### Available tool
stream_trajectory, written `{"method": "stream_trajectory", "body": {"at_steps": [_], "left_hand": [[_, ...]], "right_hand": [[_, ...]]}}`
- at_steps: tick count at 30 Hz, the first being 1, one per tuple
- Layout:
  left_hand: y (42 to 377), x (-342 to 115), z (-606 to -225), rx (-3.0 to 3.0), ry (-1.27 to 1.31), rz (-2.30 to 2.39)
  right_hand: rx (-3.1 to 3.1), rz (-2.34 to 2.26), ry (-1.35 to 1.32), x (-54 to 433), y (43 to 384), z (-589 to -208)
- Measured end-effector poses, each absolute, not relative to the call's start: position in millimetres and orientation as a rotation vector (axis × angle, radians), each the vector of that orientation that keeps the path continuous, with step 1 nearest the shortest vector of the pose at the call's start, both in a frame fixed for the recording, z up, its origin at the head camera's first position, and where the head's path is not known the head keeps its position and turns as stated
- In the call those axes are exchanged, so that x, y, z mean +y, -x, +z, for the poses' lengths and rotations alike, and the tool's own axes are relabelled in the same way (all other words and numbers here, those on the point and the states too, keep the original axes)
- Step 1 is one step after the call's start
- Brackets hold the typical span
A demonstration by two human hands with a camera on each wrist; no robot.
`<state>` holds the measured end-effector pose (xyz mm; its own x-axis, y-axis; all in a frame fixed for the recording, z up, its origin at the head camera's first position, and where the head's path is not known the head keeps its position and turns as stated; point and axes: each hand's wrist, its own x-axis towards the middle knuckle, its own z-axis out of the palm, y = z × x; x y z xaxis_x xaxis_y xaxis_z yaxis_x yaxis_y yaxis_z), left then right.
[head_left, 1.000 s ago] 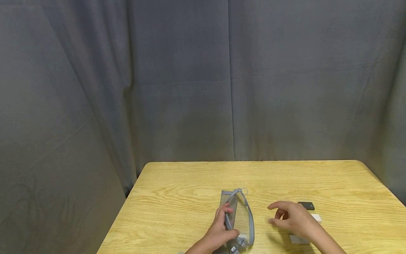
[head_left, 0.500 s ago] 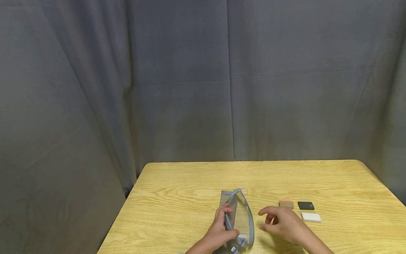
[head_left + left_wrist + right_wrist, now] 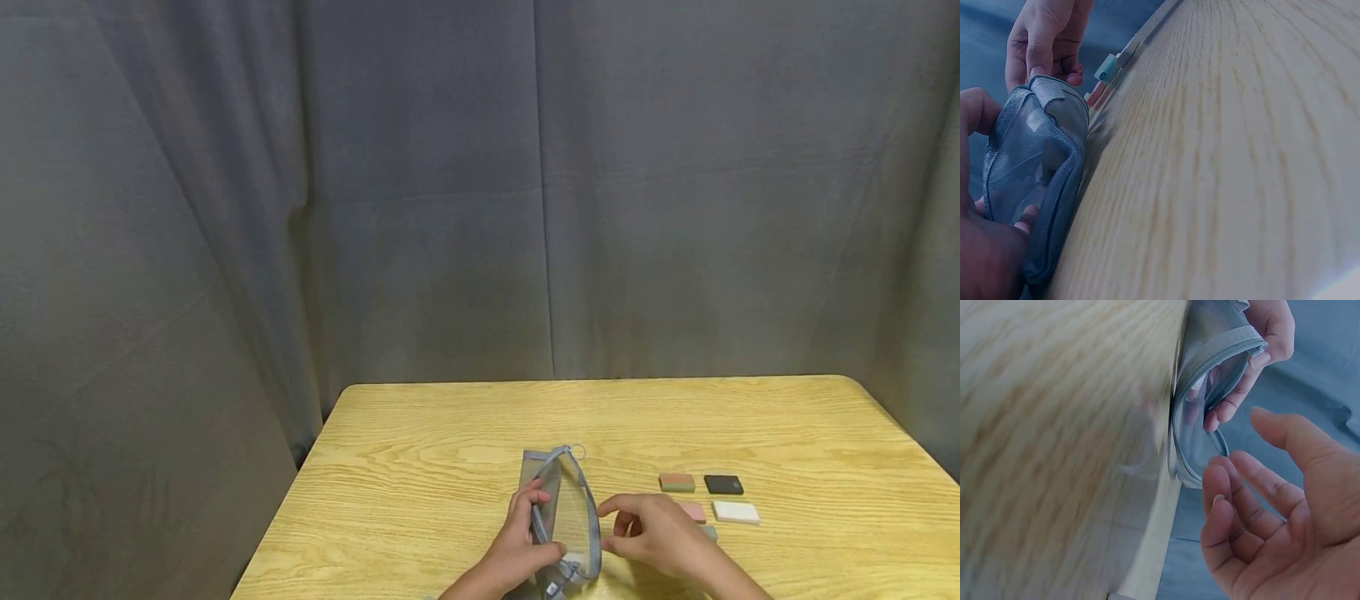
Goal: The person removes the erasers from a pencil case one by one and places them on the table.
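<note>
A grey see-through mesh zip pouch (image 3: pixel 573 508) lies on the table with its mouth spread apart. My left hand (image 3: pixel 517 546) grips its left side, some fingers inside the mouth and the thumb near the lower end. Something small and whitish (image 3: pixel 576 557) shows at the pouch's lower end, too unclear to name. At the pouch's right rim is my right hand (image 3: pixel 652 533), fingers bent loosely and thumb apart. In the right wrist view nothing sits between that thumb (image 3: pixel 1282 431) and the fingers. The fingertips are at the rim; whether they touch it I cannot tell.
Right of the right hand lie small eraser-like blocks: an orange-and-green one (image 3: pixel 677 482), a black one (image 3: pixel 723 485), a white one (image 3: pixel 736 512), a pink one (image 3: pixel 693 511) and a partly hidden green one (image 3: pixel 709 532). Grey curtains (image 3: pixel 435 208) hang behind the wooden table (image 3: pixel 420 433).
My right hand has moved left to the pouch's rim, uncovering the orange-and-green, white, pink and green blocks. The left hand and pouch have stayed in place.
</note>
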<state>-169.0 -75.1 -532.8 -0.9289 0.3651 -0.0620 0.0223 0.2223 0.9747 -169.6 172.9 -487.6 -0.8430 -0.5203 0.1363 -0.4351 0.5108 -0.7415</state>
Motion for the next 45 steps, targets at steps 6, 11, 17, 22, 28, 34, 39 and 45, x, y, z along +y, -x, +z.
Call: {"method": "stream_trajectory", "body": {"at_steps": [6, 11, 17, 22, 28, 34, 39, 45], "left_hand": [[169, -75, -533, 2.224, -0.353, 1.756], [169, -75, -533, 2.234, -0.354, 1.75], [169, -75, -533, 2.236, -0.363, 1.744], [170, -75, -533, 2.232, -0.373, 1.749], [170, -74, -533, 2.239, -0.365, 1.749], [170, -74, -532, 2.237, -0.351, 1.747], [169, -74, -532, 2.25, -0.344, 1.743], [169, -74, -532, 2.266, -0.334, 1.725]], "right_hand": [[2.595, -1.25, 0.845, 170, 171, -488], [2.545, -1.258, 0.84, 168, 171, -490], [2.505, -1.269, 0.851, 166, 171, -493], [2.499, -1.251, 0.856, 162, 171, -494], [2.514, -1.212, 0.876, 159, 173, -494], [2.486, -1.206, 0.876, 156, 174, -495], [2.459, -1.184, 0.849, 155, 174, -496], [2.466, -1.154, 0.862, 152, 174, -498]]}}
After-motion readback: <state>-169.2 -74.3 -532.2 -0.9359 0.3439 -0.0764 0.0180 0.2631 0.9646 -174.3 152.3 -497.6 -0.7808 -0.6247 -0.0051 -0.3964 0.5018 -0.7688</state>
